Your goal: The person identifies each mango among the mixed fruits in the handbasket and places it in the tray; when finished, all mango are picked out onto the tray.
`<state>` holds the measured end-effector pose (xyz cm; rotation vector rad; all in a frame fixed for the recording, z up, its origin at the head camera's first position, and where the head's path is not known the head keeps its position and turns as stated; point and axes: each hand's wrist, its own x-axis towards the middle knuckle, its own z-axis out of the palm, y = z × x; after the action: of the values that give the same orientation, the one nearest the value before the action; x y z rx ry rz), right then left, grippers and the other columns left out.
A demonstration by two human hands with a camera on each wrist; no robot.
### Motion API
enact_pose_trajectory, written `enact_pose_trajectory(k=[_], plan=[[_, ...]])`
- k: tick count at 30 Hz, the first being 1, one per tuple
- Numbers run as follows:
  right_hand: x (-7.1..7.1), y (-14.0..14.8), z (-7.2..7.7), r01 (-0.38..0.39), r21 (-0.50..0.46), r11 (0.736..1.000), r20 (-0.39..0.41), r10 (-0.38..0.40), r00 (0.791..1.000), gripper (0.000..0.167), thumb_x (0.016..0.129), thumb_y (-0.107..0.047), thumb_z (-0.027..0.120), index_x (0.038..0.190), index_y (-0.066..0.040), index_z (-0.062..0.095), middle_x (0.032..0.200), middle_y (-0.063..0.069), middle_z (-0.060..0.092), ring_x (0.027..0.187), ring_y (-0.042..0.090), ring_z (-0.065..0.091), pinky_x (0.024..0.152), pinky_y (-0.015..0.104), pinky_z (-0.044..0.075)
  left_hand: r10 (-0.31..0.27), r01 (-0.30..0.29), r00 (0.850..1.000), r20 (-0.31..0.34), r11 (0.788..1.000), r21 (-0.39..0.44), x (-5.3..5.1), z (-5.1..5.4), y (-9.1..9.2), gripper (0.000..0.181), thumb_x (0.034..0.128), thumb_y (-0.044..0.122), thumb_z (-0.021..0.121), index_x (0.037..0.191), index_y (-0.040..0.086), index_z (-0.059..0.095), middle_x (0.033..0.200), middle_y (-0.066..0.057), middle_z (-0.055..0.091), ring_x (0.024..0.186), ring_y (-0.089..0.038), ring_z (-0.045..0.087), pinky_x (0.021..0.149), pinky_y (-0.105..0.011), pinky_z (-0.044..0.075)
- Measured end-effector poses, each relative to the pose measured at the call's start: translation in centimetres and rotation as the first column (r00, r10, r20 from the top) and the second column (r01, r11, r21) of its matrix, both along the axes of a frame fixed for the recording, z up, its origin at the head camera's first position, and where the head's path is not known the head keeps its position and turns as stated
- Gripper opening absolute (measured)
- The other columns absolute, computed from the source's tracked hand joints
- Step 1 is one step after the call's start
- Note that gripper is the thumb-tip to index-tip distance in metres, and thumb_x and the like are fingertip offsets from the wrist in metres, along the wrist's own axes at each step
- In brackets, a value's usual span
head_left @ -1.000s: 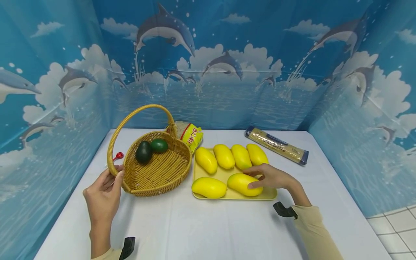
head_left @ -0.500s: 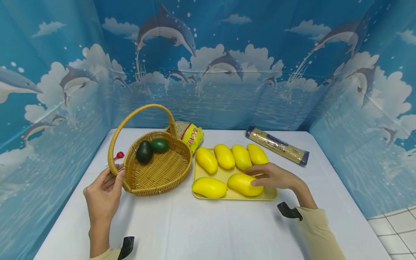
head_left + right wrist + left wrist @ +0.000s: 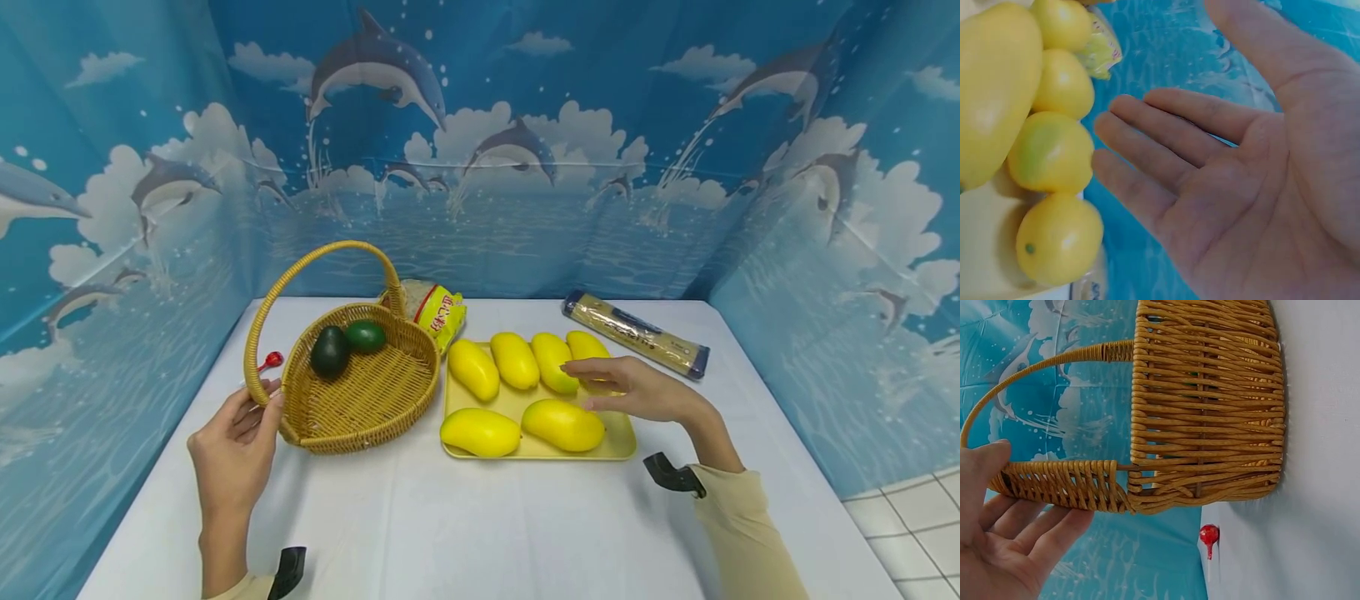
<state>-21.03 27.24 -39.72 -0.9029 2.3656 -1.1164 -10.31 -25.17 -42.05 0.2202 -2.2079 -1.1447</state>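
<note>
In the head view my left hand (image 3: 236, 450) grips the lower left end of the handle of a wicker basket (image 3: 360, 433). The left wrist view shows the thumb on one side of the handle (image 3: 1060, 481) and the fingers on the other. Two dark green avocados (image 3: 330, 353) lie in the basket. My right hand (image 3: 645, 389) hovers over the right side of a yellow tray (image 3: 506, 407), holding nothing. Its fingers look nearly straight in the right wrist view. Below it lies a yellow mango (image 3: 562, 425), apart from the fingers. Several other mangoes (image 3: 480, 432) rest on the tray.
Behind the basket lies a yellow-labelled food bag (image 3: 438, 315). A long gold packet (image 3: 637, 333) sits at the back right. A red lollipop (image 3: 272, 360) is left of the basket. Dolphin-print curtains (image 3: 495, 225) surround the white table (image 3: 465, 533).
My right hand has let go of the front right mango and risen a little away from it, fingers straightening. The left hand stays on the basket handle.
</note>
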Motion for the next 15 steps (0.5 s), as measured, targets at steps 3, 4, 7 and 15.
enact_pose_trajectory(k=[3,4,7,15], plan=[[0.2,-0.7,0.4,0.027,-0.037,0.999,-0.056,-0.029,0.998,0.051,0.113,-0.017,0.058,0.159,0.003,0.047,0.163,0.024,0.048,0.149,0.045,0.047,0.119,0.039,0.049,0.024,-0.024,1.0,-0.002,0.999,-0.024,0.3,0.5,0.2,0.04,0.1005,0.015,0.079,0.136,0.001,0.071,0.129,-0.015,0.077,0.108,-0.003,0.075,0.086,-0.005,0.051],[0.3,-0.9,0.6,0.038,-0.05,0.998,-0.078,-0.042,0.996,0.05,0.115,-0.017,0.054,0.161,0.002,0.046,0.165,0.023,0.047,0.151,0.044,0.046,0.119,0.038,0.048,0.035,-0.035,0.999,-0.006,0.999,-0.029,0.4,0.7,0.3,0.044,0.1003,0.016,0.079,0.14,0.002,0.069,0.134,-0.015,0.075,0.114,-0.013,0.076,0.088,-0.006,0.051],[0.7,-1.9,1.1,0.087,-0.082,0.993,-0.167,-0.1,0.981,0.05,0.117,-0.018,0.044,0.164,-0.001,0.041,0.168,0.019,0.043,0.154,0.042,0.043,0.123,0.049,0.043,0.081,-0.083,0.996,-0.042,0.995,-0.049,0.9,1.7,0.7,0.058,0.0995,0.018,0.08,0.153,0.007,0.06,0.151,-0.011,0.065,0.135,-0.032,0.066,0.1,-0.013,0.051],[1.0,-4.7,2.1,0.221,-0.246,0.944,-0.255,-0.282,0.925,0.057,0.121,-0.032,0.018,0.173,-0.01,0.015,0.181,0.013,0.013,0.166,0.039,0.01,0.131,0.07,0.01,0.04,-0.117,0.873,-0.486,0.984,-0.13,1.8,6.8,5.9,0.081,0.102,0.05,0.071,0.156,-0.004,0.044,0.173,-0.026,0.029,0.163,-0.048,0.013,0.135,-0.052,0.005]])
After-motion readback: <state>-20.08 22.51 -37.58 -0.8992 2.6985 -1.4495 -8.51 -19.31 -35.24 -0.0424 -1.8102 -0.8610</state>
